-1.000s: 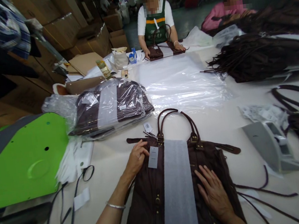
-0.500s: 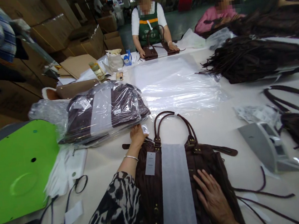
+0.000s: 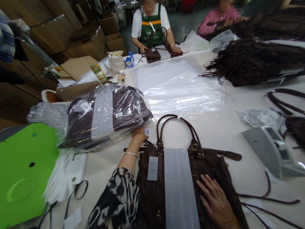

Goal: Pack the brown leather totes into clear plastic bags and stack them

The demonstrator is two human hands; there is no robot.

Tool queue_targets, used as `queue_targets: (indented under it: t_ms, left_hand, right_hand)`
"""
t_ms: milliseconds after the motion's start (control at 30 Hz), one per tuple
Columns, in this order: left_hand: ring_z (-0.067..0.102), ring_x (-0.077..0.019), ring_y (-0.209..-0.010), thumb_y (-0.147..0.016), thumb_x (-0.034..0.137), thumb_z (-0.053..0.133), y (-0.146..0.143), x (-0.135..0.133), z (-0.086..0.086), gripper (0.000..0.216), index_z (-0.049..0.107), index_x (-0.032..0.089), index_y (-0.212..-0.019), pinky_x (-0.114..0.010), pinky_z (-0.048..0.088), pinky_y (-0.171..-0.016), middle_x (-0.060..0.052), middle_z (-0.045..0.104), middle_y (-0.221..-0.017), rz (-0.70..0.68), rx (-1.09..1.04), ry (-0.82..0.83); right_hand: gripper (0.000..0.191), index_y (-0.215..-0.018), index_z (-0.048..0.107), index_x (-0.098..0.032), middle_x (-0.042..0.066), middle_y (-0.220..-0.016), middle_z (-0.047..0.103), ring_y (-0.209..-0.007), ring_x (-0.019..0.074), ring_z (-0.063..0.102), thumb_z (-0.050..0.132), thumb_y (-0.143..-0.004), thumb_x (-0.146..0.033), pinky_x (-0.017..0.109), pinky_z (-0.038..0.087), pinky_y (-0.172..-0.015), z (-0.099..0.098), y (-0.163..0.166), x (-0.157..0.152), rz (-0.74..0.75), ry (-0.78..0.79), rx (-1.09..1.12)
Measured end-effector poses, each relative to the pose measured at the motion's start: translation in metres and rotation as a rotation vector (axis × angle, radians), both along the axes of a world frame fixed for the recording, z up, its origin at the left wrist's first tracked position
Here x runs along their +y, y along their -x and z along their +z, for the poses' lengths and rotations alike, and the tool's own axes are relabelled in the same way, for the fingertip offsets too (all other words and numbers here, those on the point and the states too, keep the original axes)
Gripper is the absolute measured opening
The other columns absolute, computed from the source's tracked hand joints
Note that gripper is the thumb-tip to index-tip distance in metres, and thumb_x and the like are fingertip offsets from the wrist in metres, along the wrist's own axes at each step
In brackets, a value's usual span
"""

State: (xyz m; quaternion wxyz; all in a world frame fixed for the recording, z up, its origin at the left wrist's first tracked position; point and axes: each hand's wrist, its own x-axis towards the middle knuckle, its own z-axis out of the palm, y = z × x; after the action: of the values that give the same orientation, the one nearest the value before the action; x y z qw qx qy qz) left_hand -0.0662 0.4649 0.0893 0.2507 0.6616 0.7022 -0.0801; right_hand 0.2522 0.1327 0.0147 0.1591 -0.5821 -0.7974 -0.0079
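While your right hand [image 3: 216,203] lies flat on the near central bag [image 3: 154,199], your left hand [image 3: 139,135] touches the tag [image 3: 148,132] past its far left corner, grip unclear; tugging hard could tear it.

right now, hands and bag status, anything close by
Left hand at white tag. Right hand flat on brown bag. Plastic-wrapped bag just beyond left hand.

Handbag [image 3: 153,197] dark brown; strip [image 3: 179,192] pale grey; sleeve [image 3: 112,205] black, cream blotches; panel [image 3: 23,166] green.
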Motion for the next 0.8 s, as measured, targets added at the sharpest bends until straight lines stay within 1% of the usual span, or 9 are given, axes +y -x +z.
queue_targets:
  t_ms: [67, 167, 267, 400, 500, 567, 633, 700, 800]
  left_hand:
    - [0.06, -0.0294, -0.117, -0.07, 0.029, 0.082, 0.0, 0.002, 0.002, 0.065, 0.056, 0.025, -0.129, -0.044, 0.046, -0.098, -0.011, 0.061, -0.132, -0.02, -0.029, 0.006]
    - [0.061, -0.0251, -0.109, -0.083, 0.034, 0.072, -0.001, 0.005, 0.002, 0.04, 0.061, 0.019, -0.119, -0.046, 0.049, -0.096, -0.009, 0.063, -0.123, -0.022, -0.073, 0.021]
    - [0.062, -0.0227, -0.105, -0.092, 0.036, 0.063, -0.003, 0.007, -0.001, 0.031, 0.061, 0.017, -0.116, -0.045, 0.052, -0.091, -0.008, 0.062, -0.119, 0.019, -0.117, 0.034]
    - [0.064, -0.019, -0.093, -0.092, 0.035, 0.062, 0.0, 0.008, -0.002, 0.026, 0.062, 0.015, -0.109, -0.039, 0.056, -0.081, -0.006, 0.064, -0.108, 0.125, -0.231, 0.04]
    - [0.062, -0.0151, -0.079, -0.084, 0.023, 0.069, 0.009, -0.001, 0.006, 0.021, 0.062, 0.014, -0.102, -0.03, 0.054, -0.072, -0.001, 0.063, -0.086, 0.214, -0.41, -0.013]
    - [0.06, -0.0131, -0.07, -0.077, 0.016, 0.07, 0.017, -0.016, 0.015, 0.033, 0.059, 0.015, -0.109, -0.025, 0.052, -0.065, 0.003, 0.058, -0.074, 0.282, -0.551, -0.062]
    - [0.059, -0.0121, -0.065, -0.075, 0.016, 0.066, 0.026, -0.041, 0.025, 0.046, 0.053, 0.017, -0.12, -0.022, 0.05, -0.059, 0.005, 0.055, -0.07, 0.362, -0.682, -0.093]
    - [0.062, -0.0127, -0.064, -0.076, 0.021, 0.062, 0.031, -0.073, 0.033, 0.05, 0.048, 0.018, -0.125, -0.022, 0.051, -0.056, 0.004, 0.057, -0.074, 0.446, -0.785, -0.096]
    - [0.067, -0.016, -0.073, -0.074, 0.028, 0.06, 0.032, -0.129, 0.04, 0.049, 0.047, 0.019, -0.12, -0.027, 0.057, -0.06, -0.001, 0.062, -0.085, 0.576, -0.905, -0.055]
  right_hand:
    - [0.051, -0.144, 0.045, -0.022, 0.008, -0.152, 0.044, -0.143, 0.028, 0.035, 0.046, -0.095, -0.037, 0.049, 0.03, -0.115, 0.0, 0.0, 0.0, -0.004, -0.002, -0.001]
    - [0.053, -0.145, 0.043, -0.023, 0.007, -0.152, 0.043, -0.143, 0.0274, 0.035, 0.046, -0.095, -0.037, 0.048, 0.03, -0.115, -0.001, 0.0, 0.0, -0.004, 0.0, -0.005]
    - [0.054, -0.146, 0.042, -0.024, 0.006, -0.153, 0.043, -0.143, 0.0271, 0.033, 0.047, -0.094, -0.037, 0.048, 0.029, -0.115, 0.0, 0.0, 0.0, -0.005, -0.004, -0.012]
    - [0.052, -0.145, 0.044, -0.023, 0.007, -0.153, 0.042, -0.143, 0.0268, 0.033, 0.047, -0.095, -0.037, 0.047, 0.027, -0.116, 0.002, 0.001, 0.0, -0.004, -0.017, -0.023]
    - [0.051, -0.144, 0.046, -0.022, 0.007, -0.153, 0.042, -0.143, 0.0271, 0.034, 0.046, -0.095, -0.038, 0.047, 0.027, -0.116, 0.001, 0.001, 0.0, -0.009, -0.022, -0.018]
    - [0.051, -0.144, 0.046, -0.022, 0.007, -0.153, 0.042, -0.143, 0.0273, 0.034, 0.047, -0.095, -0.038, 0.047, 0.027, -0.116, -0.001, 0.0, 0.0, -0.005, -0.022, -0.01]
    - [0.052, -0.145, 0.045, -0.023, 0.007, -0.153, 0.042, -0.143, 0.0274, 0.034, 0.048, -0.095, -0.038, 0.048, 0.028, -0.116, -0.001, 0.0, 0.0, -0.001, -0.01, 0.002]
    - [0.053, -0.146, 0.043, -0.024, 0.007, -0.153, 0.043, -0.143, 0.0276, 0.035, 0.047, -0.095, -0.037, 0.049, 0.029, -0.116, -0.001, 0.0, 0.0, -0.008, 0.005, 0.022]
    - [0.053, -0.147, 0.041, -0.024, 0.007, -0.152, 0.044, -0.143, 0.0278, 0.035, 0.046, -0.096, -0.036, 0.05, 0.03, -0.116, 0.002, 0.001, 0.0, -0.015, 0.024, 0.054]
